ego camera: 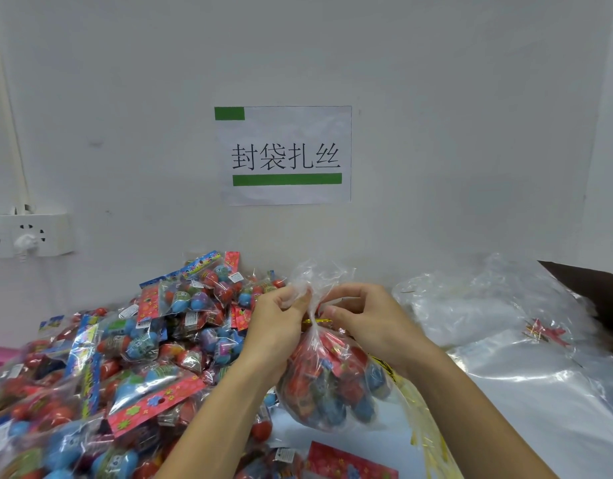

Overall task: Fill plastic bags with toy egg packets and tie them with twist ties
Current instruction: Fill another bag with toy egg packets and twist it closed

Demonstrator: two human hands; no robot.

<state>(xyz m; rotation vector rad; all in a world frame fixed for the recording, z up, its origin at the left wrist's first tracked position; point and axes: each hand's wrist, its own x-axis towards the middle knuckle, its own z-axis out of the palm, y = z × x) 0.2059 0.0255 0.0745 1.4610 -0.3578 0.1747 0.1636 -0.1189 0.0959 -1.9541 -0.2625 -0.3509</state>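
Observation:
A clear plastic bag [332,385] stuffed with red and blue toy egg packets hangs in front of me above the table. Its neck is bunched, and a gold twist tie [317,321] crosses it. My left hand [281,319] pinches the gathered neck from the left. My right hand [360,316] holds the neck and the tie's right end. The bag's loose top [315,274] flares up above my fingers.
A big heap of egg packets [125,357] covers the table's left half. Empty clear bags [488,305] lie at the right, with a bundle of gold ties [540,331] on them and more ties [426,430] near my right forearm. The wall carries a paper sign [284,155] and a power strip [28,235].

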